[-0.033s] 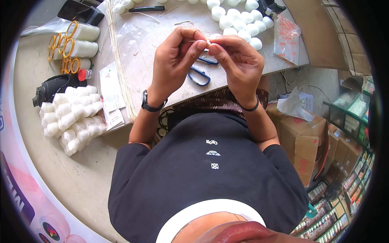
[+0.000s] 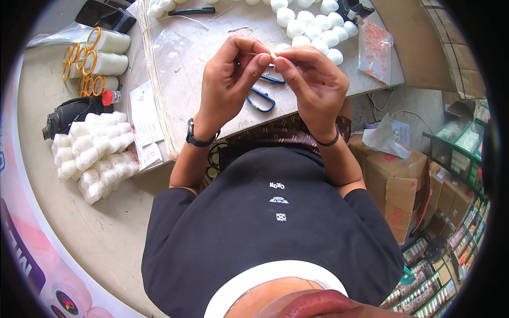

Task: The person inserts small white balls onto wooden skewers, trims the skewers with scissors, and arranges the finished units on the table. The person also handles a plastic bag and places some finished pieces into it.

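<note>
- Fingertips of both hands meet over the table, and they pinch one tiny pale piece (image 2: 273, 54) between them.
- Thumb and pointing finger of the left hand (image 2: 229, 79) are closed on the left side of that piece.
- Thumb and pointing finger of the right hand (image 2: 313, 79) are closed on its right side, so the two hands touch.
- The piece is very small, so I cannot tell what it is; it may be a bit of white string or a bead.
- Blue scissors (image 2: 262, 98) lie flat on the white table (image 2: 201, 47) right under the hands, partly hidden by them.
- A bunch of round white balls (image 2: 313, 26) sits on the table just past the fingers.
- A clear plastic bag with red print (image 2: 375, 49) lies to the right of the balls.
- A black pen (image 2: 191, 10) lies at the far left of the table.
- A long bundle of thin pale sticks (image 2: 156, 79) runs along the table's left edge.
- To the left, a clear bag (image 2: 93, 153) is full of small white bottles.
- Further back are white rolls with yellow rings (image 2: 98, 61) on them.
- A brown cardboard box (image 2: 397, 180) stands low on the right.
</note>
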A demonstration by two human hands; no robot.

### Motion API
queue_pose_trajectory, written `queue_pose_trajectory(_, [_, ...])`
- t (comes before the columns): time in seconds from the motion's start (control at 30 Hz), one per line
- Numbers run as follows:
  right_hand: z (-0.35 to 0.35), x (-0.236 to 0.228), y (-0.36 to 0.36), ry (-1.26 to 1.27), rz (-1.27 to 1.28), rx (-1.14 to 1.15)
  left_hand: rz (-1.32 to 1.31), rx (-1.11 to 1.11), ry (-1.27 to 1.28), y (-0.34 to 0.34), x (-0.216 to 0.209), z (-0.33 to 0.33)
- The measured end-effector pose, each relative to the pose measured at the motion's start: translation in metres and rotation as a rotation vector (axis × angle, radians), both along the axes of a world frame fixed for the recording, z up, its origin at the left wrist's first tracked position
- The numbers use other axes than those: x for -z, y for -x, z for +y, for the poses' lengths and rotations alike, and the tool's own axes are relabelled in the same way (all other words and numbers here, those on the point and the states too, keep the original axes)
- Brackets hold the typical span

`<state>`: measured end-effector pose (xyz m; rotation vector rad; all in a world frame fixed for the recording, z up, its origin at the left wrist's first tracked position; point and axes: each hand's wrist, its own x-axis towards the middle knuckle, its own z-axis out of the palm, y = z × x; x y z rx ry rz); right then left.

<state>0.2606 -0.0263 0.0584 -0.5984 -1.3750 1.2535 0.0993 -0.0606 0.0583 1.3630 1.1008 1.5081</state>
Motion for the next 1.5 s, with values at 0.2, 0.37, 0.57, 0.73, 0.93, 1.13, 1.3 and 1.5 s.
queue_pose_trajectory(0.2, [0.007, -0.005, -0.003, -0.294, -0.159, 0.105, -0.038, 0.008, -0.001, -0.004, -0.009, -0.007])
queue_pose_trajectory(0.37, [0.007, -0.008, -0.005, -0.321, -0.16, 0.128, -0.014, 0.036, 0.053, -0.002, -0.01, -0.009])
queue_pose_trajectory(0.57, [0.003, 0.003, -0.026, -0.196, -0.189, -0.001, -0.076, 0.128, 0.174, -0.008, -0.009, -0.011])
queue_pose_trajectory(0.73, [-0.006, 0.027, -0.07, 0.187, -0.097, -0.203, 0.489, 0.138, 0.102, 0.011, 0.001, -0.001])
queue_pose_trajectory(0.93, [-0.01, 0.037, -0.093, 0.419, 0.076, -0.276, 0.523, 0.234, 0.023, 0.001, 0.016, 0.013])
queue_pose_trajectory(1.13, [-0.013, 0.024, -0.083, 0.325, -0.464, -0.214, 0.712, 0.202, -0.161, -0.025, 0.031, 0.012])
queue_pose_trajectory(1.3, [-0.006, 0.036, -0.093, 0.343, -0.556, -0.058, 0.658, 0.136, -0.078, -0.015, 0.044, 0.027])
queue_pose_trajectory(1.5, [-0.003, 0.041, -0.093, 0.358, -0.435, 0.05, 0.731, -0.07, -0.04, -0.011, 0.085, 0.057])
